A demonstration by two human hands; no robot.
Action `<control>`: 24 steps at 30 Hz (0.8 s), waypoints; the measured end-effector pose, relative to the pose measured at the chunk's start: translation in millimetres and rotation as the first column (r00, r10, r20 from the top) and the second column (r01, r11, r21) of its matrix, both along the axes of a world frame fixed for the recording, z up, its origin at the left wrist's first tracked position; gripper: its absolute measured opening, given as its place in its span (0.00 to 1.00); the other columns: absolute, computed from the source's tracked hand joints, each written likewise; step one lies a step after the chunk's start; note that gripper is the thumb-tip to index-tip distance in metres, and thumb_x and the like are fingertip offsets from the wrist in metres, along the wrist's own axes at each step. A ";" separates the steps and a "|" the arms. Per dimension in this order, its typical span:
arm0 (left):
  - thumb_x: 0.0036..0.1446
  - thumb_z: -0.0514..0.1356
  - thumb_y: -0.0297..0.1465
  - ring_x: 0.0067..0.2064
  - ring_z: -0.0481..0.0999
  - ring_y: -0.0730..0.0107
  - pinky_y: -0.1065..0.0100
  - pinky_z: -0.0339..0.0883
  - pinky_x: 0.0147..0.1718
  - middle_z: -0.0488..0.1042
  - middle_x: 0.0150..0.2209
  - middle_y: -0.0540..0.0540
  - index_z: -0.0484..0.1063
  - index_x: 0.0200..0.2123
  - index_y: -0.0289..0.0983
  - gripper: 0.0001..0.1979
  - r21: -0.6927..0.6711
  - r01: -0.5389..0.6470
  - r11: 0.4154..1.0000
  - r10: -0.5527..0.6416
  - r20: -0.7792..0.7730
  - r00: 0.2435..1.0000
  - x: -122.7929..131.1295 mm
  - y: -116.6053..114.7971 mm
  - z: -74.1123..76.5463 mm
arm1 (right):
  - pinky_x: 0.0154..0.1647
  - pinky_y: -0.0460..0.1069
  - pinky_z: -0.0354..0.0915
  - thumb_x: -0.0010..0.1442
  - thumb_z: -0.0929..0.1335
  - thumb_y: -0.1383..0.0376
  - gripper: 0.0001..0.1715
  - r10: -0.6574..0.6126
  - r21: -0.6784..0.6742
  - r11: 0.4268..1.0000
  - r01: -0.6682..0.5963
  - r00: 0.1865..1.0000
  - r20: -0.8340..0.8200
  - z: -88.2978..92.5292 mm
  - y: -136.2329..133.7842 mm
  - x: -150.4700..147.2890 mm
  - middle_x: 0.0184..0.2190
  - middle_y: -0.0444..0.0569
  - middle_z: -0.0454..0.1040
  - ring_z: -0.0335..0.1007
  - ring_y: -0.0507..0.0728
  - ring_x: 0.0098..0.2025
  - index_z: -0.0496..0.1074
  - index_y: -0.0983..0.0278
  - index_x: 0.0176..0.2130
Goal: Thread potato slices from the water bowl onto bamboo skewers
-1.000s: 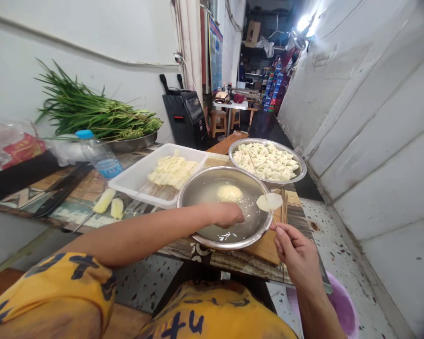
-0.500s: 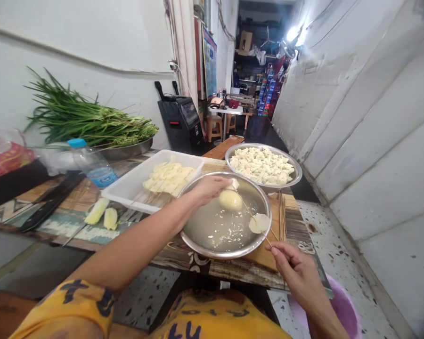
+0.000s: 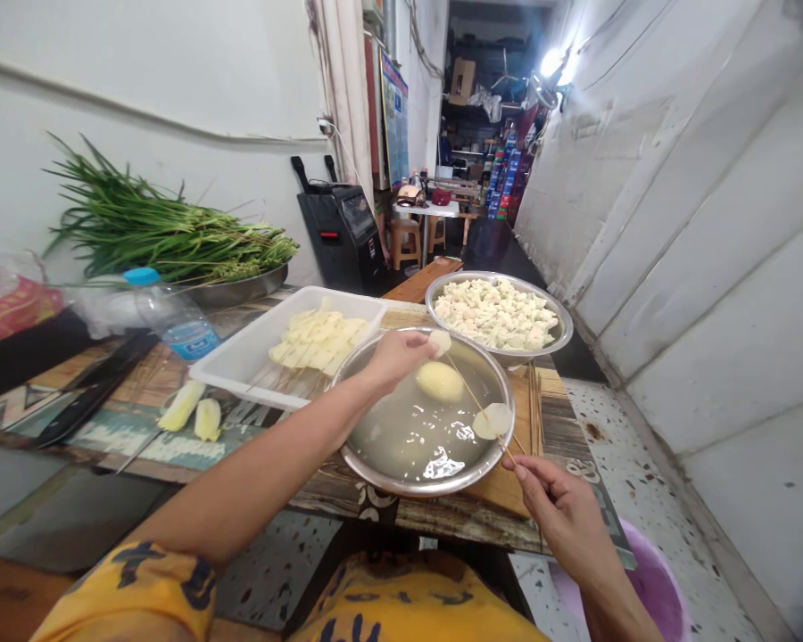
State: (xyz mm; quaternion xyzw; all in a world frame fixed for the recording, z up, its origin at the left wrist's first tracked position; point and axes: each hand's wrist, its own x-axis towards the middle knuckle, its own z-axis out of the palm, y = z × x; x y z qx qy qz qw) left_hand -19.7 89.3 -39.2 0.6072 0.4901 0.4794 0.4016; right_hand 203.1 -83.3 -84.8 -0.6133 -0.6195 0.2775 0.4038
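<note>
Over the far side of a steel basin (image 3: 401,486) of cloudy water, my left hand (image 3: 400,357) pinches a thin potato slice (image 3: 440,341) at the tip of a bamboo skewer (image 3: 467,385). My right hand (image 3: 555,495), by the basin's right rim, grips the lower end of that skewer. Another potato slice (image 3: 491,421) is threaded partway along it. A second stick end shows near my right fingers; whether it is held too I cannot tell. A peeled potato (image 3: 440,381) sits in the water below my left hand.
Left of the basin, a white plastic tray (image 3: 224,370) holds skewered slices (image 3: 318,339). A bowl of cauliflower (image 3: 499,312) stands behind. Skewers (image 3: 535,415) lie on a board at right. A knife (image 3: 84,401), bottle (image 3: 174,316) and greens (image 3: 174,227) are further left.
My left fingers have shifted slightly, and the slice they pinch now shows flatter and clearer at the skewer's tip. The right hand holds nearly the same place.
</note>
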 end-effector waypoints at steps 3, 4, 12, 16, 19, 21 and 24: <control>0.45 0.63 0.37 0.26 0.66 0.73 0.71 0.57 0.28 0.73 0.23 0.49 0.77 0.25 0.33 0.11 0.064 0.010 0.998 -0.005 -0.069 0.998 -0.8 -2.2 2.5 | 0.18 0.45 0.43 0.58 0.61 0.48 0.30 0.019 -0.027 0.999 -0.019 1.000 -0.004 1.4 -0.4 -0.2 0.17 0.40 0.53 0.45 0.49 0.19 0.74 0.70 0.40; 0.46 0.62 0.37 0.27 0.67 0.73 0.71 0.57 0.29 0.73 0.24 0.49 0.77 0.25 0.33 0.11 0.099 0.016 0.995 -0.006 -0.102 0.995 -0.9 -3.0 3.2 | 0.18 0.45 0.43 0.59 0.61 0.48 0.30 0.025 -0.035 0.999 -0.026 1.000 -0.009 1.9 -0.4 -0.4 0.17 0.40 0.52 0.45 0.49 0.19 0.74 0.71 0.41; 0.49 0.61 0.37 0.29 0.69 0.71 0.71 0.57 0.30 0.75 0.26 0.49 0.78 0.26 0.35 0.11 0.173 0.148 0.974 -0.111 -0.205 0.972 3.6 -9.4 3.9 | 0.18 0.44 0.46 0.61 0.60 0.49 0.29 0.053 -0.024 0.998 -0.054 0.997 -0.049 2.5 1.0 -0.6 0.17 0.39 0.54 0.46 0.48 0.19 0.73 0.70 0.44; 0.50 0.60 0.40 0.25 0.65 0.74 0.71 0.56 0.26 0.75 0.26 0.47 0.77 0.26 0.34 0.14 0.078 0.083 0.993 -0.081 -0.028 0.996 7.1 -9.9 3.8 | 0.21 0.45 0.57 0.61 0.62 0.52 0.23 0.021 0.131 0.991 -0.027 0.998 0.051 5.9 1.0 -1.9 0.18 0.43 0.64 0.58 0.50 0.19 0.76 0.67 0.40; 0.46 0.63 0.40 0.22 0.61 0.78 0.72 0.53 0.23 0.74 0.24 0.47 0.76 0.27 0.33 0.14 0.001 0.080 0.997 -0.079 0.142 0.987 8.5 -9.6 5.0 | 0.24 0.44 0.64 0.61 0.63 0.55 0.19 0.001 0.232 0.972 -0.029 0.993 0.120 5.6 1.7 -2.8 0.20 0.45 0.71 0.66 0.52 0.22 0.77 0.65 0.39; 0.43 0.66 0.39 0.20 0.59 0.80 0.73 0.51 0.21 0.71 0.22 0.48 0.75 0.26 0.32 0.14 -0.071 0.082 0.994 -0.062 0.243 0.968 8.8 -9.1 5.5 | 0.28 0.45 0.68 0.62 0.63 0.58 0.17 -0.012 0.306 0.951 -0.037 0.988 0.155 2.3 2.7 -3.3 0.25 0.47 0.76 0.72 0.53 0.27 0.77 0.64 0.41; 0.42 0.67 0.37 0.19 0.55 0.82 0.73 0.47 0.19 0.67 0.18 0.50 0.73 0.24 0.31 0.14 -0.155 0.081 0.985 -0.028 0.315 0.949 8.7 -7.8 4.8 | 0.37 0.46 0.71 0.61 0.64 0.64 0.14 -0.046 0.460 0.885 -0.074 0.969 0.243 -5.6 3.9 -4.7 0.36 0.51 0.80 0.76 0.55 0.36 0.76 0.64 0.43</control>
